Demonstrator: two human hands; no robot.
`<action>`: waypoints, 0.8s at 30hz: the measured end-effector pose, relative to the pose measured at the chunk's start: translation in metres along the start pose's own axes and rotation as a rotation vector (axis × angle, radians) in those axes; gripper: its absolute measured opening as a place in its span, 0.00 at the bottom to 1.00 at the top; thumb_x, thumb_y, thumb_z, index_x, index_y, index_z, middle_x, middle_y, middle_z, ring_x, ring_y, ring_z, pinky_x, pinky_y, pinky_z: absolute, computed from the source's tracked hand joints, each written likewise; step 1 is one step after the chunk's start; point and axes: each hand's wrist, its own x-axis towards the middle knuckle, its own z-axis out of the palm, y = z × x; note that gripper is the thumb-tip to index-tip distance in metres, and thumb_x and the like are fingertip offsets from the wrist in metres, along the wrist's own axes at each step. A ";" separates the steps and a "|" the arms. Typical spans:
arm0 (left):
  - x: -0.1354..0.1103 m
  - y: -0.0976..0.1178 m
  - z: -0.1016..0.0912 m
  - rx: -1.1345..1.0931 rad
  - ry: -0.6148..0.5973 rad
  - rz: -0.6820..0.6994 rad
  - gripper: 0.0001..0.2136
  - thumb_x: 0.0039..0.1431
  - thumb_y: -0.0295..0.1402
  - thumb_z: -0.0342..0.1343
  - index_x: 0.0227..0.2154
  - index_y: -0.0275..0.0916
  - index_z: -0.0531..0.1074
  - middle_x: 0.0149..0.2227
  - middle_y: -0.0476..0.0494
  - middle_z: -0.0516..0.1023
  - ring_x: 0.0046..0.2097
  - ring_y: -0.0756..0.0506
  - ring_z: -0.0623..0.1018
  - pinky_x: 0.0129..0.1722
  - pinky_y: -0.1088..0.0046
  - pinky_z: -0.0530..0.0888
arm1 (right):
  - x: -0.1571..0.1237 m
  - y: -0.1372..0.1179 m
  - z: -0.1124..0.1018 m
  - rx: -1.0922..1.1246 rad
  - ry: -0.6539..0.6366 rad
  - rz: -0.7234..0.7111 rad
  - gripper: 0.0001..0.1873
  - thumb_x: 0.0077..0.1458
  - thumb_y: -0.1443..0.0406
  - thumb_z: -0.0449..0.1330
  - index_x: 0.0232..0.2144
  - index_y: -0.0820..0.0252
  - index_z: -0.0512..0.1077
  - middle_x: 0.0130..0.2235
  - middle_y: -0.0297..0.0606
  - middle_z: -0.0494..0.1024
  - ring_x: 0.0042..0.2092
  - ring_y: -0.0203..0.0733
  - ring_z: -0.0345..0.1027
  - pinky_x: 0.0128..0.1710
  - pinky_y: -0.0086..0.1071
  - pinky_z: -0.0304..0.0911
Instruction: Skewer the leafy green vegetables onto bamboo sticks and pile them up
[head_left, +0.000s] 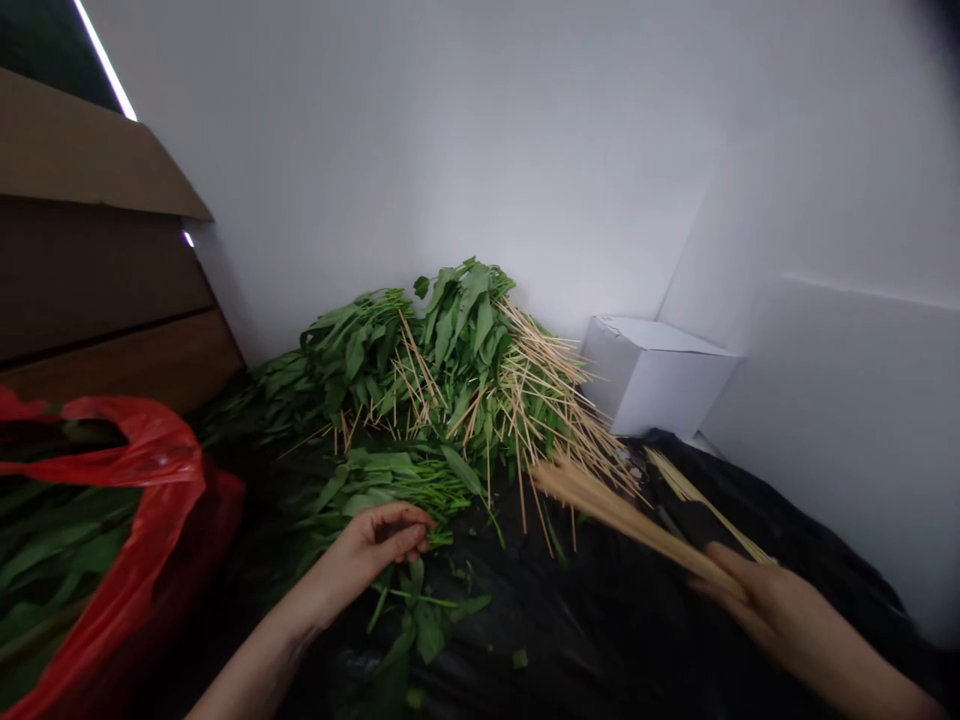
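Observation:
In the head view my right hand point(780, 605) is wrapped round a bundle of thin wooden skewers point(637, 520), which points up and left over the black sheet. My left hand point(386, 540) is closed, thumb against curled fingers, at the cut ends of a small bunch of leafy greens point(405, 480). Whatever is between those fingers is too small to make out. Behind both hands lies a heap of leafy greens point(465, 320), with many skewers point(540, 380) sticking out of it, mostly toward the right.
A red plastic bag point(165, 450) with greens inside stands at the left, before a cardboard box point(90, 270). At the back right is a white box point(667, 370) by the white wall. More skewers point(705, 505) lie on the black plastic sheet point(570, 620). Loose leaves point(427, 630) lie in front.

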 end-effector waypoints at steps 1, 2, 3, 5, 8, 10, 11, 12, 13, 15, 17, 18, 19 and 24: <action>0.000 0.000 0.000 -0.009 -0.001 0.003 0.15 0.49 0.44 0.62 0.33 0.36 0.77 0.27 0.45 0.77 0.29 0.48 0.74 0.30 0.75 0.70 | 0.000 -0.009 0.009 -0.001 -0.054 -0.064 0.12 0.54 0.49 0.52 0.32 0.46 0.67 0.27 0.34 0.76 0.28 0.46 0.72 0.27 0.31 0.63; -0.001 0.000 0.000 -0.018 0.001 0.009 0.15 0.49 0.44 0.62 0.33 0.36 0.77 0.27 0.45 0.77 0.29 0.48 0.74 0.30 0.75 0.70 | 0.000 -0.016 0.018 -0.009 -0.097 -0.129 0.11 0.55 0.50 0.51 0.33 0.45 0.67 0.27 0.33 0.77 0.28 0.45 0.72 0.26 0.31 0.63; -0.001 -0.001 0.000 -0.023 0.004 0.015 0.15 0.49 0.43 0.62 0.33 0.36 0.77 0.27 0.46 0.77 0.29 0.48 0.74 0.30 0.75 0.70 | 0.001 -0.022 0.027 -0.021 -0.128 -0.192 0.10 0.55 0.51 0.51 0.34 0.45 0.68 0.28 0.32 0.77 0.29 0.45 0.72 0.26 0.30 0.62; -0.001 -0.002 -0.001 -0.024 0.010 0.021 0.15 0.50 0.43 0.62 0.34 0.36 0.77 0.27 0.46 0.77 0.29 0.48 0.74 0.30 0.75 0.70 | 0.005 -0.028 0.040 -0.056 -0.140 -0.301 0.09 0.55 0.52 0.52 0.36 0.44 0.68 0.29 0.31 0.77 0.28 0.44 0.72 0.26 0.30 0.62; -0.001 -0.003 -0.002 -0.012 0.002 0.024 0.15 0.50 0.43 0.61 0.34 0.36 0.77 0.28 0.45 0.77 0.30 0.48 0.75 0.30 0.75 0.70 | 0.015 -0.029 0.049 -0.145 -0.059 -0.414 0.09 0.56 0.57 0.52 0.39 0.44 0.67 0.30 0.32 0.77 0.28 0.43 0.71 0.27 0.31 0.63; -0.001 -0.003 -0.002 -0.008 -0.005 0.026 0.15 0.50 0.43 0.61 0.34 0.36 0.77 0.28 0.45 0.78 0.30 0.47 0.75 0.30 0.75 0.71 | 0.023 -0.029 0.048 -0.221 0.010 -0.482 0.09 0.56 0.60 0.51 0.40 0.45 0.67 0.30 0.33 0.76 0.28 0.43 0.71 0.27 0.33 0.63; -0.001 -0.003 -0.002 -0.012 -0.006 0.027 0.14 0.50 0.43 0.61 0.34 0.37 0.77 0.28 0.45 0.78 0.30 0.47 0.75 0.31 0.74 0.71 | 0.026 -0.029 0.045 -0.259 0.040 -0.516 0.10 0.56 0.61 0.50 0.41 0.45 0.67 0.30 0.33 0.76 0.29 0.44 0.70 0.28 0.34 0.63; -0.001 -0.003 -0.002 -0.020 -0.007 0.028 0.14 0.50 0.43 0.61 0.34 0.37 0.77 0.28 0.45 0.78 0.30 0.47 0.75 0.31 0.74 0.71 | 0.030 -0.031 0.042 -0.293 0.064 -0.548 0.10 0.56 0.62 0.51 0.41 0.46 0.67 0.31 0.34 0.76 0.30 0.44 0.70 0.29 0.35 0.63; -0.001 -0.002 -0.002 -0.030 -0.007 0.028 0.14 0.50 0.42 0.62 0.34 0.37 0.77 0.28 0.45 0.77 0.30 0.47 0.75 0.31 0.74 0.71 | 0.033 -0.034 0.039 -0.323 0.085 -0.579 0.11 0.56 0.63 0.51 0.41 0.47 0.67 0.32 0.35 0.75 0.31 0.45 0.70 0.31 0.36 0.63; -0.002 -0.001 -0.001 -0.057 -0.012 0.026 0.13 0.50 0.41 0.62 0.33 0.36 0.76 0.28 0.46 0.77 0.30 0.48 0.75 0.31 0.75 0.71 | 0.036 -0.040 0.032 -0.371 0.116 -0.628 0.12 0.55 0.64 0.52 0.43 0.49 0.67 0.35 0.37 0.75 0.35 0.46 0.70 0.35 0.37 0.63; -0.003 0.001 0.000 -0.084 -0.016 0.019 0.13 0.50 0.41 0.62 0.33 0.36 0.76 0.27 0.47 0.77 0.30 0.49 0.74 0.31 0.75 0.71 | 0.038 -0.048 0.025 -0.403 0.141 -0.659 0.14 0.54 0.64 0.54 0.45 0.52 0.67 0.38 0.40 0.75 0.39 0.47 0.69 0.38 0.39 0.62; -0.003 0.001 0.000 -0.097 -0.017 0.016 0.12 0.50 0.40 0.63 0.33 0.36 0.76 0.27 0.47 0.77 0.29 0.49 0.74 0.31 0.76 0.70 | 0.038 -0.051 0.022 -0.418 0.150 -0.668 0.15 0.54 0.63 0.54 0.45 0.53 0.67 0.40 0.41 0.74 0.40 0.48 0.68 0.39 0.40 0.62; -0.003 0.001 0.000 -0.108 -0.017 0.015 0.12 0.50 0.40 0.63 0.33 0.36 0.76 0.27 0.47 0.77 0.29 0.50 0.74 0.31 0.76 0.70 | 0.038 -0.053 0.018 -0.431 0.156 -0.671 0.15 0.54 0.62 0.55 0.45 0.53 0.67 0.40 0.41 0.74 0.40 0.48 0.68 0.39 0.41 0.62; -0.002 -0.004 -0.001 -0.131 -0.020 0.024 0.12 0.50 0.40 0.63 0.33 0.36 0.77 0.27 0.48 0.77 0.29 0.51 0.73 0.31 0.77 0.70 | 0.038 -0.056 0.003 -0.472 0.199 -0.648 0.15 0.56 0.60 0.54 0.46 0.55 0.69 0.40 0.43 0.75 0.38 0.48 0.68 0.36 0.39 0.61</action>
